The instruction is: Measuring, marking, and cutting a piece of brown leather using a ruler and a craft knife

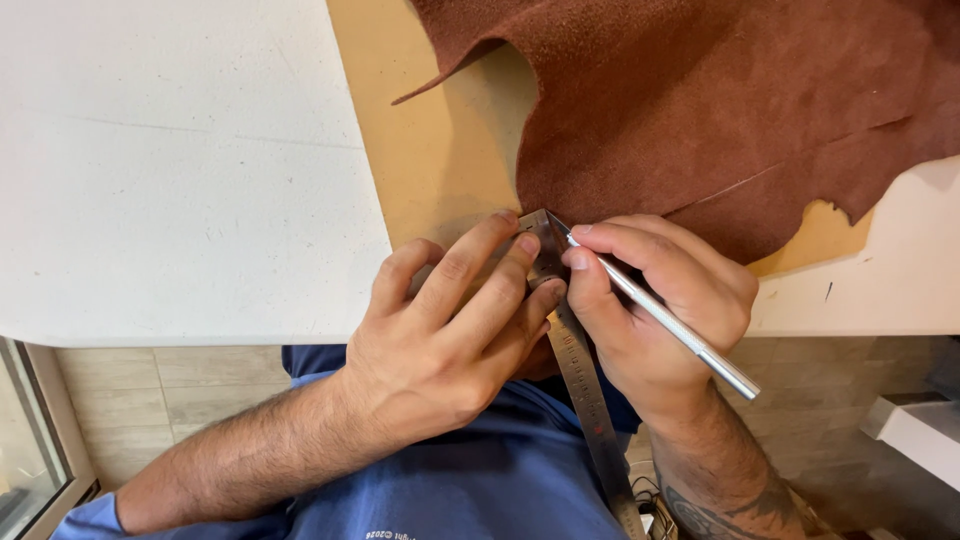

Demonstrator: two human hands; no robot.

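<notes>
My left hand (445, 330) presses flat on the upper end of a steel ruler (590, 400), its fingertips on the metal near the top corner. My right hand (660, 305) grips a thin silver craft knife (680, 330) like a pen, tip set against the ruler's edge at the corner of a reddish-brown suede hide (700, 110). The hide lies over a tan cutting board (430, 150) on the white table (170, 170). The ruler's lower end sticks out past the table edge, over my blue shirt.
The white table's front edge runs across the middle of the view. Below it show grey floor tiles, a window frame at the left and a white ledge (920, 430) at the right. The hide's ragged edge hangs over the board at the right.
</notes>
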